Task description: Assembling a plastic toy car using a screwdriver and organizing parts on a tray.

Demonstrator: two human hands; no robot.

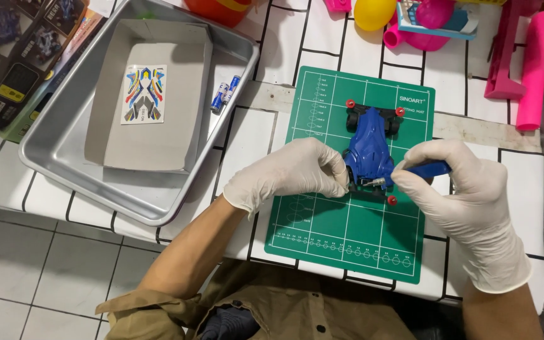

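Gloved in thin white latex, the left hand [291,173] pinches the rear edge of a glossy blue toy racing car [369,148] lying on a green gridded cutting mat [347,233]. Beside it, the right hand [467,189] grips a blue-handled tool [428,169], probably a screwdriver, tip at the car. Farther left, a metal tray [51,157] holds a cardboard insert [152,138], a sticker sheet [145,94] and batteries [225,93].

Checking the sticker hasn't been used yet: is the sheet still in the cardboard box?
In: the sticker sheet lies flat inside the open cardboard box.
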